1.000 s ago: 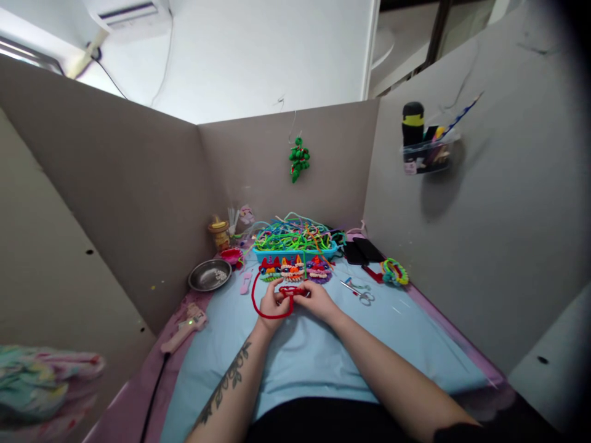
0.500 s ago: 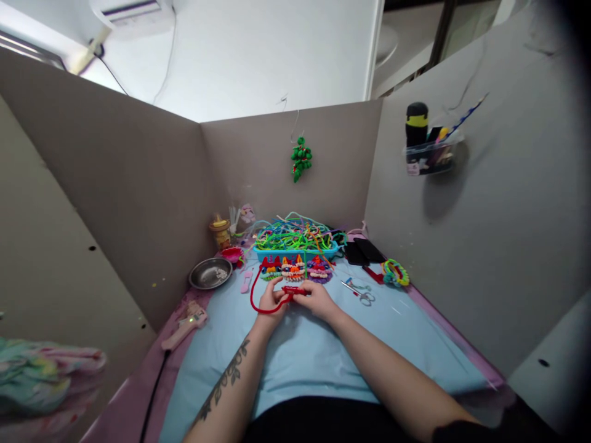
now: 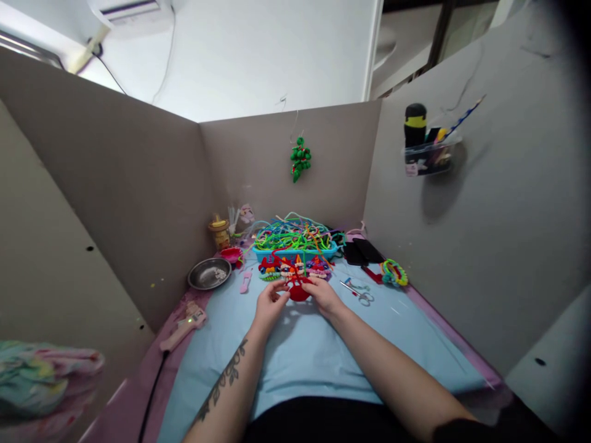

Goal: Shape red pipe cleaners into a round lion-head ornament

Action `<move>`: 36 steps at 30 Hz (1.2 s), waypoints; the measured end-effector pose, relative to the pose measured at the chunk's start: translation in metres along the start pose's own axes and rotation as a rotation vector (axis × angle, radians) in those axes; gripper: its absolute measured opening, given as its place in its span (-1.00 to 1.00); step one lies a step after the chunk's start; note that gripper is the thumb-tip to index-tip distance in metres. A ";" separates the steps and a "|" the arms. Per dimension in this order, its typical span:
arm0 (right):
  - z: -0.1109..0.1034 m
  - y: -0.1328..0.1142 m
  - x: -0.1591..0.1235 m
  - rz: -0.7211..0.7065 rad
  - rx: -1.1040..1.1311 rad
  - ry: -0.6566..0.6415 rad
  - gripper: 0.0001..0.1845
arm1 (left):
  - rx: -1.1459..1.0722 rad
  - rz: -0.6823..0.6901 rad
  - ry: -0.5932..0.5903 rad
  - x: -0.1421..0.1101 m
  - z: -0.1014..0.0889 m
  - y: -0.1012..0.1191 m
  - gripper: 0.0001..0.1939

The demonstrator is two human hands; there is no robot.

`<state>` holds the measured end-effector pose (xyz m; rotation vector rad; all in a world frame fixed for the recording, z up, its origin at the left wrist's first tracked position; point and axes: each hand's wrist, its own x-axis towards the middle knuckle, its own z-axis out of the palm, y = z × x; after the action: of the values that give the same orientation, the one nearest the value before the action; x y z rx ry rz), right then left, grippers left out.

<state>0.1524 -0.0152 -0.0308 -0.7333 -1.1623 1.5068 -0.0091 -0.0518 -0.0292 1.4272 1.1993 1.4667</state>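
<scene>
My left hand [image 3: 268, 304] and my right hand [image 3: 324, 295] meet over the light blue mat [image 3: 295, 351], both pinching a red pipe-cleaner piece [image 3: 298, 289] between them. The piece now looks like a compact red coil with a thin strand rising from it. Just behind it lies a row of small multicoloured pipe-cleaner figures [image 3: 295, 267]. Further back a blue tray [image 3: 295, 251] holds a tangle of green, blue and orange pipe cleaners.
A steel bowl [image 3: 209, 274] and a pink glue gun [image 3: 184, 328] lie at the left. Scissors [image 3: 357, 291], dark phones [image 3: 363, 251] and a coloured ring [image 3: 394, 271] sit at the right. Grey partition walls enclose the desk; a green ornament [image 3: 300, 158] hangs at the back.
The long red loop that hung left of my left hand is gone; the red pipe cleaner is now bunched into a small coil between both hands, which shifted slightly right.
</scene>
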 end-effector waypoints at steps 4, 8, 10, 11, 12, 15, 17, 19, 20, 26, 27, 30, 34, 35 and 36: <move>-0.001 0.006 0.003 0.109 0.183 0.114 -0.71 | -0.066 0.008 0.180 0.002 -0.003 0.000 -0.54; -0.001 0.010 0.005 0.207 0.231 0.107 -0.65 | -0.322 -0.183 -0.049 0.002 -0.001 0.001 -0.46; -0.002 0.011 0.005 0.213 0.211 0.085 -0.64 | -0.368 -0.237 -0.131 0.002 0.000 0.002 -0.45; -0.002 0.010 0.004 0.214 0.189 0.072 -0.64 | -0.377 -0.247 -0.140 0.002 0.000 0.002 -0.45; -0.002 0.010 0.003 0.216 0.156 0.054 -0.62 | -0.383 -0.252 -0.136 0.002 0.001 0.002 -0.45; 0.000 0.007 0.000 0.217 0.038 -0.021 -0.56 | -0.408 -0.264 -0.122 0.003 -0.001 -0.002 -0.45; 0.001 0.004 -0.002 0.225 0.027 -0.025 -0.53 | -0.424 -0.274 -0.106 0.004 -0.002 -0.005 -0.43; 0.003 0.001 -0.004 0.236 0.089 0.000 -0.54 | -0.458 -0.284 -0.082 0.005 -0.004 -0.007 -0.43; 0.004 -0.001 -0.005 0.234 0.119 0.001 -0.56 | -0.488 -0.289 -0.073 0.005 -0.005 -0.007 -0.44; 0.006 -0.004 -0.010 0.135 0.058 -0.143 -0.68 | -0.625 -0.318 -0.089 0.006 -0.008 -0.003 -0.48; 0.006 -0.004 -0.010 0.125 0.052 -0.142 -0.69 | -0.627 -0.322 -0.084 0.006 -0.008 -0.002 -0.49; 0.006 -0.001 -0.009 0.115 0.031 -0.137 -0.71 | -0.625 -0.328 -0.052 0.005 -0.007 -0.001 -0.50; 0.007 0.001 -0.008 0.098 0.009 -0.111 -0.70 | -0.560 -0.332 -0.028 0.005 -0.006 -0.003 -0.49; 0.007 0.002 -0.007 0.093 0.019 -0.095 -0.69 | -0.535 -0.334 -0.026 0.005 -0.006 -0.004 -0.48; 0.008 0.002 -0.007 0.093 0.036 -0.084 -0.68 | -0.509 -0.334 -0.022 0.006 -0.006 -0.004 -0.48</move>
<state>0.1463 -0.0241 -0.0312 -0.7139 -1.1741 1.6453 -0.0156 -0.0461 -0.0310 0.8521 0.9078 1.3835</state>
